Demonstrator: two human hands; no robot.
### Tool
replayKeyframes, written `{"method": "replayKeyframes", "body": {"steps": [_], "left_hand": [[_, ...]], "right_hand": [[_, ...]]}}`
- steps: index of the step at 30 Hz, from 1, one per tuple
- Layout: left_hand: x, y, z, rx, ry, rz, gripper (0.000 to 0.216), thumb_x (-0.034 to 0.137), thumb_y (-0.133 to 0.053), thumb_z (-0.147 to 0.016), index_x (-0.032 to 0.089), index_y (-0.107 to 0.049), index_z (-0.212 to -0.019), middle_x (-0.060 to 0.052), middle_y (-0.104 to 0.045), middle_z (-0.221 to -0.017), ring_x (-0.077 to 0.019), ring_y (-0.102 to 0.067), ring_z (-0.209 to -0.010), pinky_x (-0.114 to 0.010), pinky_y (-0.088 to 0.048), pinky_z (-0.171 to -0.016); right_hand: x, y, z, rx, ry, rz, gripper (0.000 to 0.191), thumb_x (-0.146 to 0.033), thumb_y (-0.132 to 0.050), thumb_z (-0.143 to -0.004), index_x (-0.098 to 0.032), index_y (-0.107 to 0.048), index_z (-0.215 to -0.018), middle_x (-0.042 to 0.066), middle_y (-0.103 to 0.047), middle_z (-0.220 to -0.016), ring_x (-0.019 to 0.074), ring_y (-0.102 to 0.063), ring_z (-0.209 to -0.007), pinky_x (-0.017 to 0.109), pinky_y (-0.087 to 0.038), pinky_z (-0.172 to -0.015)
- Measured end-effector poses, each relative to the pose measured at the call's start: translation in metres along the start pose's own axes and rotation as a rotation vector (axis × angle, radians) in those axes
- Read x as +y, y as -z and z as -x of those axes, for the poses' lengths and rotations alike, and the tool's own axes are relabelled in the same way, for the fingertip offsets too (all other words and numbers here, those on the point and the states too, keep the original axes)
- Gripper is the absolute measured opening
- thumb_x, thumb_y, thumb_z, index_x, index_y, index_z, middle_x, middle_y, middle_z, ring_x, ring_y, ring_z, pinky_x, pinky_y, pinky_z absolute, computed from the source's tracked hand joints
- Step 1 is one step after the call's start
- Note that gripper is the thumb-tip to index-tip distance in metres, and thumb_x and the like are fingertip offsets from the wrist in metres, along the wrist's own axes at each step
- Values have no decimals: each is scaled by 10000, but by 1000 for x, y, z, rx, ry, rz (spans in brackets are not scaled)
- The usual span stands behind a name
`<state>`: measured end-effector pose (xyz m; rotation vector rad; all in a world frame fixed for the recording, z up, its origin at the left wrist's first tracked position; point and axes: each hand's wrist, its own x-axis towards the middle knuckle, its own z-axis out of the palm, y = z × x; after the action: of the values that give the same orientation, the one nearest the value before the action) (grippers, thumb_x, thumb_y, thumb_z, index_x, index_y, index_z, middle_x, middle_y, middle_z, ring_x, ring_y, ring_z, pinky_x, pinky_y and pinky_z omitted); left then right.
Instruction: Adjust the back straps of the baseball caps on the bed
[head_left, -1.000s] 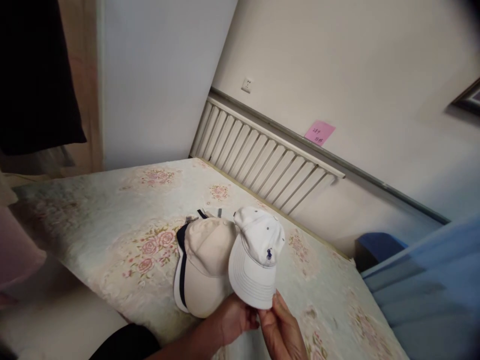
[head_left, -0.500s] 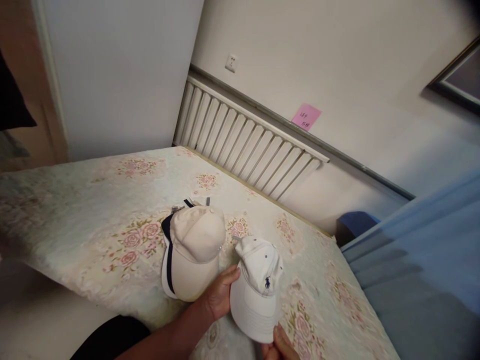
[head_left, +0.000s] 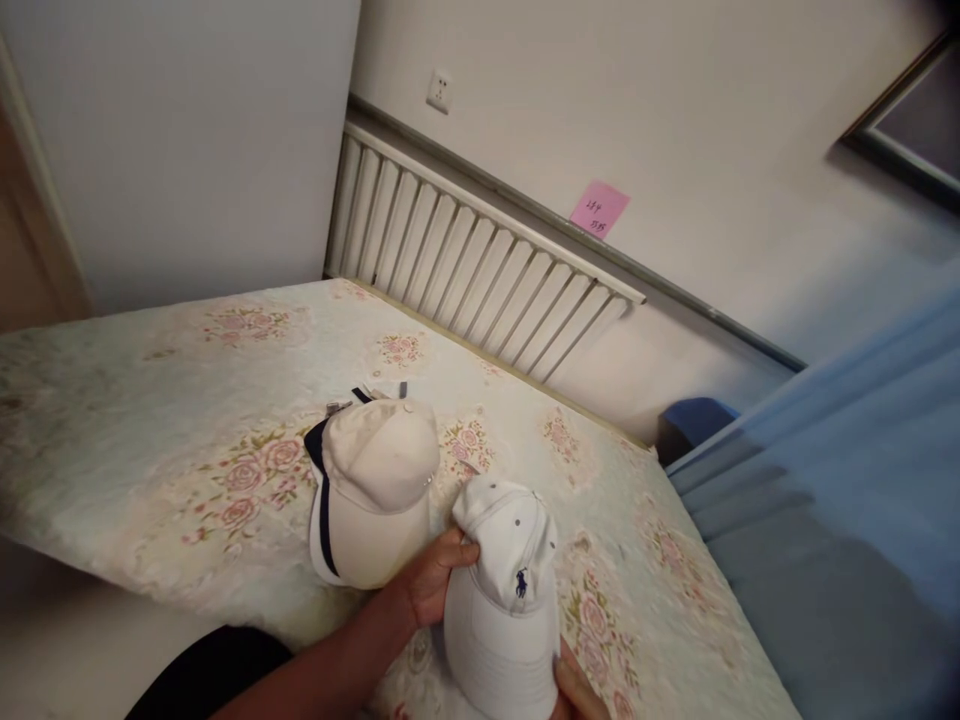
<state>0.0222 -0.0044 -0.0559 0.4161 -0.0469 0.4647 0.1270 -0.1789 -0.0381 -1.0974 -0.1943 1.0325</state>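
Note:
A white baseball cap with a small dark blue emblem on its front is held between both hands, brim toward me. My left hand grips its left side, thumb on the crown edge. At the brim's lower right is my right hand, fingers closed on the edge and partly cut off by the frame. To the left, a cream baseball cap lies nested on a dark navy cap and a white brim beneath; the lower ones are mostly hidden.
Everything lies over a flower-patterned bed cover. Beyond its far edge are a white radiator and a wall with a pink note and a socket. A blue curtain hangs at the right.
The held white cap has come a little lower and closer to me, and my right hand now sits further along its brim's right side. The stacked caps stay put while the view shifts slightly.

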Motion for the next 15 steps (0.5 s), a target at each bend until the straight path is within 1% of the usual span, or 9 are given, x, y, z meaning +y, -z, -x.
{"method": "replayKeyframes", "body": {"steps": [3, 7, 9, 12, 15], "left_hand": [[-3, -3, 2, -4, 63, -44, 406, 129, -662, -693, 128, -645, -1099, -127, -721, -892, -259, -672, -779, -362, -469, -753], [-5, -7, 6, -55, 142, -69, 456, 116, -665, -686, 146, -631, -1140, -130, -715, -926, -263, -668, -829, -351, -477, -752], [-5, -6, 7, -71, 157, -60, 438, 139, -663, -700, 143, -634, -1137, -137, -711, -944, -273, -664, -860, -358, -476, -763], [-6, -4, 8, -72, 162, -52, 425, 148, -666, -699, 146, -641, -1124, -138, -708, -954, -279, -661, -874, -364, -475, -768], [-9, -2, 7, -56, 171, -55, 434, 119, -657, -689, 159, -642, -1121, -128, -707, -965, -272, -661, -873, -361, -472, -771]], "right_hand": [[-10, -5, -4, -33, -24, 2, 512, -444, -734, -622, -243, -678, -1089, 83, -726, -1008, 322, -611, -1079, 519, -431, -966], [-17, -14, -2, -74, -70, -67, 489, -376, -771, -584, -208, -693, -1037, 110, -730, -985, 328, -623, -1052, 546, -407, -973], [-19, -20, 2, -91, -90, -115, 469, -332, -777, -577, -217, -696, -1025, 107, -733, -975, 321, -633, -1033, 540, -404, -976], [-21, -27, 10, -102, -85, -144, 514, -279, -774, -576, -229, -675, -1077, 105, -724, -1013, 316, -637, -1023, 536, -403, -978], [-26, -26, 13, -81, -85, -142, 542, -258, -782, -554, -215, -671, -1083, 117, -709, -1060, 331, -621, -1051, 550, -391, -980]]}}
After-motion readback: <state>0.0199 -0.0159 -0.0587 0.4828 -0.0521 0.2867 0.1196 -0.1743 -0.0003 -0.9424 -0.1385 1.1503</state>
